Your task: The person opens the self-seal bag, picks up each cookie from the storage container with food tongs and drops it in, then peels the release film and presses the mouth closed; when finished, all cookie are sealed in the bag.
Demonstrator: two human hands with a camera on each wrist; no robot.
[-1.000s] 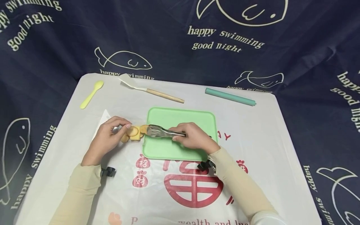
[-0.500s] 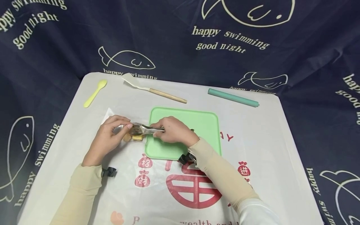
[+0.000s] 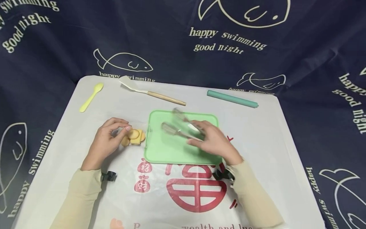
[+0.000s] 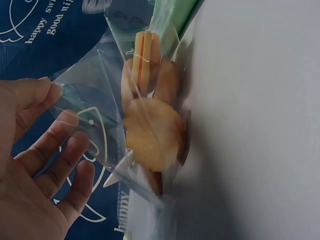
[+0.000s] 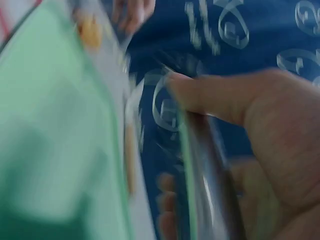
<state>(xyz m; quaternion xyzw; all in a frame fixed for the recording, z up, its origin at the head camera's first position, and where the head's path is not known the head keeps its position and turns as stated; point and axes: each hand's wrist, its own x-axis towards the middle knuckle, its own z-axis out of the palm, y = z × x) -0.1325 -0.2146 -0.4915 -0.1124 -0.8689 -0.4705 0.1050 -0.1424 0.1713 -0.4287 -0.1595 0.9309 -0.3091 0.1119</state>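
Note:
My left hand (image 3: 106, 141) pinches the edge of a clear plastic bag (image 4: 92, 72) between thumb and index finger; the other fingers are loosely bent. Inside the bag lie several round biscuits (image 4: 152, 132) and a square sandwich cracker (image 4: 142, 60). From the head view, the yellow biscuits (image 3: 134, 136) sit just left of the green tray (image 3: 160, 151). Above that tray, my right hand (image 3: 214, 141) holds metal tongs (image 3: 175, 130), blurred by motion. Their two arms are spread apart with nothing visible between the tips. The tray's surface shows no food on it.
Along the table's far side lie a yellow spoon (image 3: 91, 97), a spatula with a wooden handle (image 3: 166, 98) and a teal rod (image 3: 232, 99). A dark blue curtain (image 3: 171, 38) hangs behind the white table (image 3: 274, 152).
The tongs went left to the biscuits at the bag, then came back right over the tray with their arms spread. My left hand stays in place at the bag.

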